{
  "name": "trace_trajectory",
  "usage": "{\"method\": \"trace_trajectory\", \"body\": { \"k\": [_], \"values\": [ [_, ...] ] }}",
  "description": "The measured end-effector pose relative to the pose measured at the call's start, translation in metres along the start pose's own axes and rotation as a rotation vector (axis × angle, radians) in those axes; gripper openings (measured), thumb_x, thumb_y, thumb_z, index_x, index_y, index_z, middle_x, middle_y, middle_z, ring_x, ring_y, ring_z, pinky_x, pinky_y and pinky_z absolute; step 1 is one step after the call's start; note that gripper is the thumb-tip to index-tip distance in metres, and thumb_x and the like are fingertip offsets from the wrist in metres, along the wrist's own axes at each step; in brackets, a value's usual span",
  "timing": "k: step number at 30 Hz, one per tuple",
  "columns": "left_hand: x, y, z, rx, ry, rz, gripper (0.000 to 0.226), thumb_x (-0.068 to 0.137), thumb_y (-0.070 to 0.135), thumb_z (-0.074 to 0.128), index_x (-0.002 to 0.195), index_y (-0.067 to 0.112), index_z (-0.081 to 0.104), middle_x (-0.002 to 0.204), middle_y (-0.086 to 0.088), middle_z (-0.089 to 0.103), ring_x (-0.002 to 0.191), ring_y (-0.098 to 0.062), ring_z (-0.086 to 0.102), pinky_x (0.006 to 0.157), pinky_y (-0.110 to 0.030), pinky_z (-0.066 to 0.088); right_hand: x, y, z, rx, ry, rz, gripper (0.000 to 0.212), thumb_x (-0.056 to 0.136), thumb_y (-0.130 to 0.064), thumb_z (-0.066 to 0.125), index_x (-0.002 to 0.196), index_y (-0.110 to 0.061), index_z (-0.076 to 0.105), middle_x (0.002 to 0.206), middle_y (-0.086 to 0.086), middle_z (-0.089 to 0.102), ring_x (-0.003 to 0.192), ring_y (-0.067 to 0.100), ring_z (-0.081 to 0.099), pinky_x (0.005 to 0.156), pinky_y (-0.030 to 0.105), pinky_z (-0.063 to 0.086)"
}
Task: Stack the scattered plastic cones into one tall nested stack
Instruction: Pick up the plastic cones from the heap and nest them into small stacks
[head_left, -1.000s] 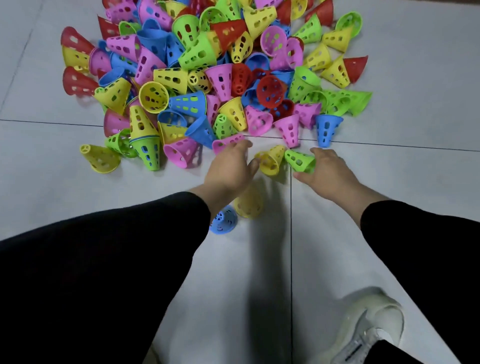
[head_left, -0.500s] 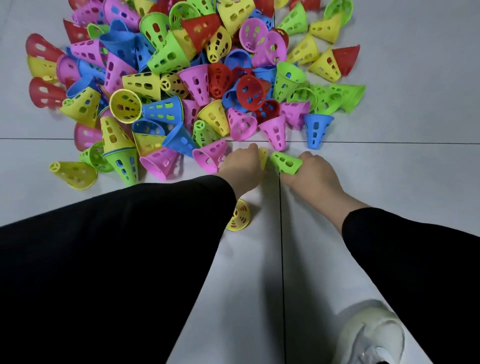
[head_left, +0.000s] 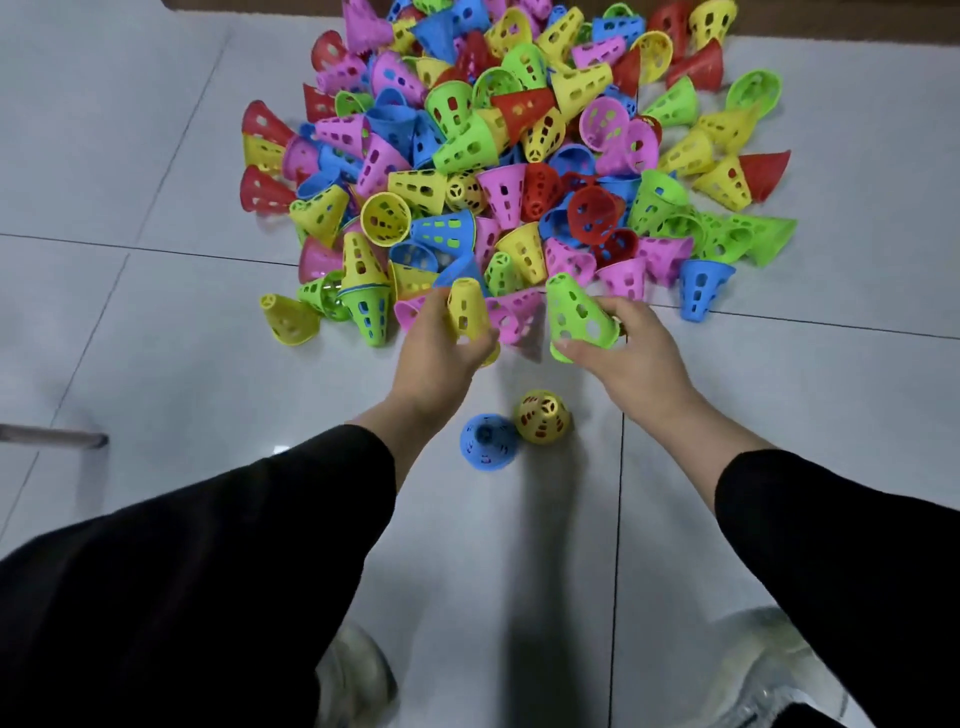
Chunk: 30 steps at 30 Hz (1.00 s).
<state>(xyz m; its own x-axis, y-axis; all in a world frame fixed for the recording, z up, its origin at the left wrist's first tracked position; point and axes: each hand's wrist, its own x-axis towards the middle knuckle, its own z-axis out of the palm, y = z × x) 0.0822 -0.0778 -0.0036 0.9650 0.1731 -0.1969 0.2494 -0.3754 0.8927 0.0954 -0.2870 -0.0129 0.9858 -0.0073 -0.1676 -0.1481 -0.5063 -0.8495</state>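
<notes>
Cones (head_left: 509, 171) in red, pink, blue, green and yellow lie heaped on the tiled floor (head_left: 156, 364) ahead of me, spilling toward its far edge. My left hand (head_left: 441, 353) is closed around a yellow cone (head_left: 466, 309), narrow end up. My right hand (head_left: 631, 358) grips a green cone (head_left: 576, 314) by its wide rim, tip leaning toward the heap. Between my wrists, nearer to me, a blue cone (head_left: 487, 441) and a second yellow cone (head_left: 543, 417) stand touching on the floor. My black sleeves (head_left: 234, 561) and pale shoes (head_left: 769, 670) fill the near edge.
</notes>
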Motion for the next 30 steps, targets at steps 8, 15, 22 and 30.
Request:
{"method": "trace_trajectory", "body": {
  "k": [8,15,22,30],
  "values": [
    [-0.060,-0.054,-0.006,0.273,-0.187,0.013,0.044,0.081,0.034,0.075,0.114,0.031,0.046,0.095,0.009,0.063,0.085,-0.014,0.060,0.071,-0.025,0.043,-0.043,0.037,0.026,-0.397,-0.163,0.082,0.064,0.069,-0.060,0.075,0.120,-0.034,0.047,0.116,0.002,0.063,0.109,0.026,0.059,0.092,0.042,0.049],
    [-0.062,-0.086,-0.005,0.418,-0.159,0.039,0.070,0.083,0.058,0.067,0.138,0.019,0.047,0.137,0.000,0.055,0.125,-0.021,0.050,0.105,-0.040,0.040,-0.029,0.050,0.031,-0.228,-0.139,0.171,0.071,0.079,-0.068,0.058,0.134,-0.025,0.047,0.132,-0.003,0.059,0.124,0.020,0.053,0.104,0.041,0.042],
    [0.050,-0.077,-0.027,0.666,0.169,0.152,0.044,0.092,0.046,0.056,0.124,0.015,0.056,0.117,-0.010,0.060,0.107,-0.033,0.056,0.084,-0.041,0.044,0.057,0.029,0.045,-0.200,-0.161,0.340,0.069,0.083,-0.065,0.062,0.130,-0.015,0.054,0.115,0.004,0.066,0.107,0.024,0.063,0.095,0.036,0.049],
    [0.101,-0.091,-0.017,1.078,-0.033,0.183,0.059,0.093,0.063,0.044,0.118,0.011,0.056,0.107,-0.015,0.058,0.099,-0.037,0.058,0.078,-0.042,0.045,0.108,0.014,0.098,0.051,-0.208,0.665,0.072,0.078,-0.075,0.059,0.121,-0.016,0.054,0.104,0.005,0.065,0.084,0.026,0.070,0.063,0.030,0.057]
  ]
}}
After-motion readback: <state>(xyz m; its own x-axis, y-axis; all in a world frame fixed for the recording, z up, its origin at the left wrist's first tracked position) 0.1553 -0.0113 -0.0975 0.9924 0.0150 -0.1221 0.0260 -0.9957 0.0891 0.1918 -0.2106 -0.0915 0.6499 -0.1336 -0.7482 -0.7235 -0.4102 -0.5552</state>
